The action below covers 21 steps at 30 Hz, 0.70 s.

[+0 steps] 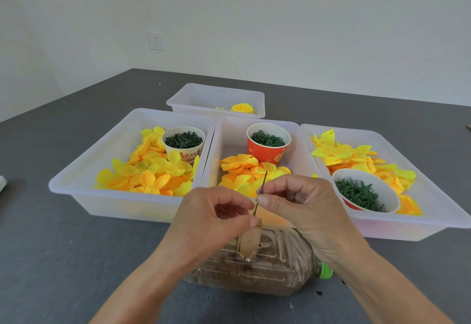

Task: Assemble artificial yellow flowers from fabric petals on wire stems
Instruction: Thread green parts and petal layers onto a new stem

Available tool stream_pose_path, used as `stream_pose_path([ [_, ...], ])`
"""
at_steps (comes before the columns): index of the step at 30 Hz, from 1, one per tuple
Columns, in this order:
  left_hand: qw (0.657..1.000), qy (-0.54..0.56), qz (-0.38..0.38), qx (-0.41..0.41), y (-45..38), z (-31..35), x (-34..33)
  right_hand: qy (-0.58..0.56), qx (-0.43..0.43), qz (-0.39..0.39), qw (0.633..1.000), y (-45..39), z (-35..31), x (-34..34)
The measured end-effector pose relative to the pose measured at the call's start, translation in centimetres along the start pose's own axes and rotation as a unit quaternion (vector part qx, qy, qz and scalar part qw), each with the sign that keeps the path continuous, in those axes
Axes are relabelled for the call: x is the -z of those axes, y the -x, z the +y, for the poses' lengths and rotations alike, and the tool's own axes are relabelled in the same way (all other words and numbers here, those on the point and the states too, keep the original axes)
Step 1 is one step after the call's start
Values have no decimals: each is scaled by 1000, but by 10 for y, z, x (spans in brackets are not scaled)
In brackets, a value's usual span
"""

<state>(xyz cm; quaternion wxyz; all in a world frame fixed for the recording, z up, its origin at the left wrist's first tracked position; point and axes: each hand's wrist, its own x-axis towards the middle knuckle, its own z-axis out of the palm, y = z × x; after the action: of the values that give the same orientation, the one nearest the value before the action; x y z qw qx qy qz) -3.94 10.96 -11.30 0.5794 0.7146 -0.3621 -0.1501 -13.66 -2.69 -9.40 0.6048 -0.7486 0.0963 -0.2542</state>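
Head view. We hold a thin green wire stem (260, 193) above the near edge of the middle tray (257, 122). The right hand (300, 204) pinches the stem between thumb and forefinger at about mid-length; the other fingers are curled loosely. The left hand (216, 216) pinches the lower end of the stem, where a pale tan bud-like piece (251, 243) hangs. Whether that piece is already fixed to the wire, we cannot tell.

No yellow petal sits on this stem yet, so we judge this flower to be at its first step. Loose petals fill the left tray (76, 183), the middle tray and the right tray (407, 224). The cups hold small green parts: a white cup (184, 145), a red cup (268, 151), and a tilted cup (367, 192) in the right tray.

The far tray (216, 94) holds one finished-looking yellow flower (242, 107) and perhaps a few scraps, so we judge output to be small and most work remaining. A plastic bottle (254, 267) of brown grains lies on its side on the table (76, 260), just below the hands.
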Motion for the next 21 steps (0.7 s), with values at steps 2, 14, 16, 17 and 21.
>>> stream_pose_path([
  [2,1000,-27,-6,-14,1,-1,-2,10,5,-9,1000,1,3,0],
  [14,998,-62,-1,-2,-2,1,0,72,11,-29,997,10,16,-2],
  [16,998,-56,0,-8,-3,1,0,86,25,-38,995,10,16,-2],
  [17,998,-55,-2,-9,-3,1,0,92,31,-40,994,10,17,-1],
  [21,998,-51,-21,-5,-5,2,3,103,39,-32,993,9,19,-1],
])
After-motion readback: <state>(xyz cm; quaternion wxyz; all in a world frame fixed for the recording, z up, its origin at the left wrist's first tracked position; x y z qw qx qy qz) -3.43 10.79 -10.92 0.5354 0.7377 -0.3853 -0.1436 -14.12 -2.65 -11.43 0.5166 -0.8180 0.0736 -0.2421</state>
